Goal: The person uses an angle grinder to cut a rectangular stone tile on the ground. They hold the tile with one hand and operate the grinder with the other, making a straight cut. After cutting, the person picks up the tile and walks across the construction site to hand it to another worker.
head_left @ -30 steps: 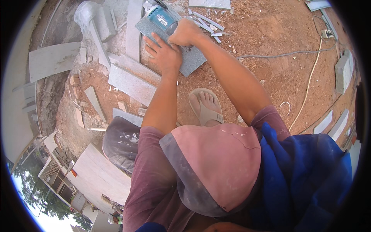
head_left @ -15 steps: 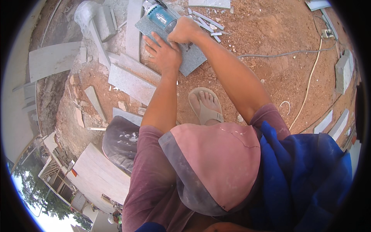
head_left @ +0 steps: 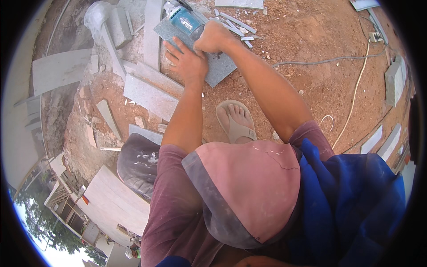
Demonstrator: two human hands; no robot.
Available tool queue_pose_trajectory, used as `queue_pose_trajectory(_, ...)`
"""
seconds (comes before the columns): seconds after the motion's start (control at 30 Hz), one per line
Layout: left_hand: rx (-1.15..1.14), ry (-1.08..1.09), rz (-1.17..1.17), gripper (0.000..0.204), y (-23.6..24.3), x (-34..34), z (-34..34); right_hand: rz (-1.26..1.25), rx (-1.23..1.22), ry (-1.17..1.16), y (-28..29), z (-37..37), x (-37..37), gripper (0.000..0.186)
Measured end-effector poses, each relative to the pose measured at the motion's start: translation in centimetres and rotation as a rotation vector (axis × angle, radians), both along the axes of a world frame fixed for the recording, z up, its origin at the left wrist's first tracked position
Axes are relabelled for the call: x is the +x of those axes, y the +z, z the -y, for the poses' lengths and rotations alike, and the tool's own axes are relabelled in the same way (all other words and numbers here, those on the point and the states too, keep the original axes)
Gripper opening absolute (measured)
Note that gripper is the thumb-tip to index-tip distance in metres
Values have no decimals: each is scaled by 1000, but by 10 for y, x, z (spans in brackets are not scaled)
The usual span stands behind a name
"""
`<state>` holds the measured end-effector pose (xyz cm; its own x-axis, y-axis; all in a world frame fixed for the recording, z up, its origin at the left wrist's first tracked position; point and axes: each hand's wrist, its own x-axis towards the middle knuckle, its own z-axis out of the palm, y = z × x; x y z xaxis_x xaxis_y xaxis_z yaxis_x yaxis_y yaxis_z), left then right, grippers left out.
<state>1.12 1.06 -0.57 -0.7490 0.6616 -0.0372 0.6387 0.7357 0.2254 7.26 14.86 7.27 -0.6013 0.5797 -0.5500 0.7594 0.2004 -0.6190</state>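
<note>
A teal angle grinder (head_left: 187, 21) rests over a grey stone tile (head_left: 221, 71) at the top of the view. My right hand (head_left: 215, 37) is wrapped round the grinder's rear end, and its fingers are partly turned from sight. Spread fingers mark my left hand (head_left: 189, 62), which lies flat on the tile just left of the grinder and presses on it. The two hands nearly touch at the left thumb. Whether the grinder's disc meets the stone cannot be made out, as the tool's front lies at the far edge.
Cut slabs (head_left: 150, 95) lie left of the tile, with narrow offcuts (head_left: 235, 27) to its right. A grey cable (head_left: 327, 61) crosses the reddish soil toward a socket (head_left: 374, 37). My sandalled foot (head_left: 235, 120) stands below the tile. A concrete block (head_left: 394, 83) sits far right.
The whole view has shifted very slightly left. Both hands, the grinder and the tile keep the same places relative to one another.
</note>
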Motion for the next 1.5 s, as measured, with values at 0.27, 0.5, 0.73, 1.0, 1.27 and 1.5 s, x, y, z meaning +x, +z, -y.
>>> queue_pose_trajectory(0.27,-7,14,19,89,2,0,0,16,-17,11,3,-1,-5,38)
queue_pose_trajectory(0.5,-5,10,32,87,4,2,-1,-4,13,-22,-2,-1,-8,36)
queue_pose_trajectory(0.73,18,16,19,90,0,1,1,23,-16,6,4,1,-4,29)
queue_pose_trajectory(1.0,18,-8,-6,92,-1,-1,2,29,-5,-6,9,6,1,41)
queue_pose_trajectory(1.27,23,-5,23,95,0,0,1,9,-4,-20,8,9,5,45)
queue_pose_trajectory(1.5,1,-2,45,94,3,0,1,28,-17,-19,7,6,1,43)
